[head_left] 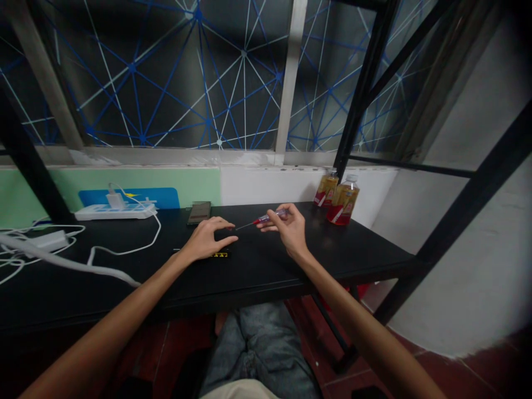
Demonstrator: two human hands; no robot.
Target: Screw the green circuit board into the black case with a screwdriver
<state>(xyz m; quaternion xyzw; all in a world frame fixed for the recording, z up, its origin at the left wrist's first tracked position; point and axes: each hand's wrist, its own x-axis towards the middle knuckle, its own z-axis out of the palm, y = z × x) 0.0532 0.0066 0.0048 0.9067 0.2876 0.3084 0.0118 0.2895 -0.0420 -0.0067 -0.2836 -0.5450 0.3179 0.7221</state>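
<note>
My right hand (292, 230) is closed around the handle of a screwdriver (264, 219), which has a clear and red handle and a thin metal shaft pointing left. Fingers and thumb apart, my left hand (208, 238) hovers over the black table (257, 266) with nothing visible in it. The shaft's tip ends close to the left fingertips; whether they touch is too small to tell. Partly hidden under the left hand lies a dark strip with yellow marks (221, 255). A phone (199, 212) rests just behind that hand.
Two bottles (344, 202) of amber drink with red labels stand at the back right. A white power strip (116, 211) with a plugged-in charger (115, 199) sits back left. White cables (103, 270) and a white adapter (47, 242) spread over the left side. Black metal posts (440, 244) frame the table.
</note>
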